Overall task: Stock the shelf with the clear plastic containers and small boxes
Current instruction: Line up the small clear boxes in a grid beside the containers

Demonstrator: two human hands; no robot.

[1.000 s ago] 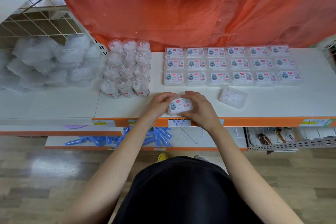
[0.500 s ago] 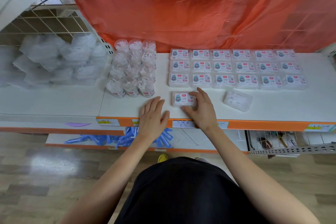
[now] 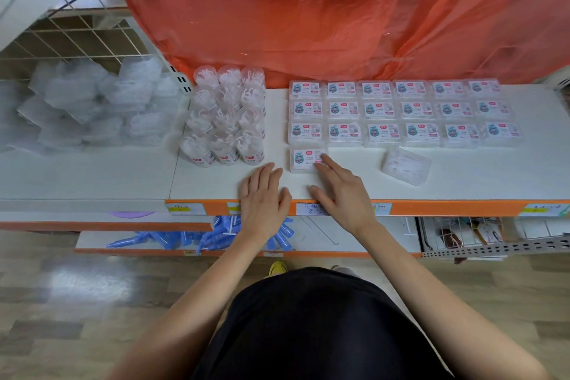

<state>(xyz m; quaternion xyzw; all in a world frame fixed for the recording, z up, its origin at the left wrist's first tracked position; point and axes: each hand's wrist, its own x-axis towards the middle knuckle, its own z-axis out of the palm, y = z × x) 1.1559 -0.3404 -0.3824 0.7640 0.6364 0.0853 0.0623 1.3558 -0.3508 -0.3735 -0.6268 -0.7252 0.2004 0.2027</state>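
**Plastic box at the right fingertips**

Clear and labelled, the box (image 3: pixel 304 160) lies flat on the white shelf (image 3: pixel 462 177), just ahead of the right hand (image 3: pixel 342 196). That hand's fingers (image 3: pixel 324 161) are straight and slightly spread. The two longest tips touch the box's near right corner, and nothing is gripped. The thumb rests on the shelf nearer the edge.

The left hand (image 3: pixel 263 199) lies palm down to the left of the box and apart from it. Its fingers are straight and close together, holding nothing.

Beyond the fingertips, the box sits under the left end of three rows of boxes (image 3: pixel 401 111), beginning a fourth row. Beyond the left fingers stand round tubs (image 3: pixel 228 117) packed in a block. Right of the right hand, well apart, a loose box (image 3: pixel 405 166) lies askew with no label showing.

Each box label carries a small red brand mark, a blue cartoon figure and a barcode; the print is too small to read. Under the right thumb, on the orange shelf edge, a white tag (image 3: pixel 308 209) bears handwriting, with what looks like "8 5" on its lower line.
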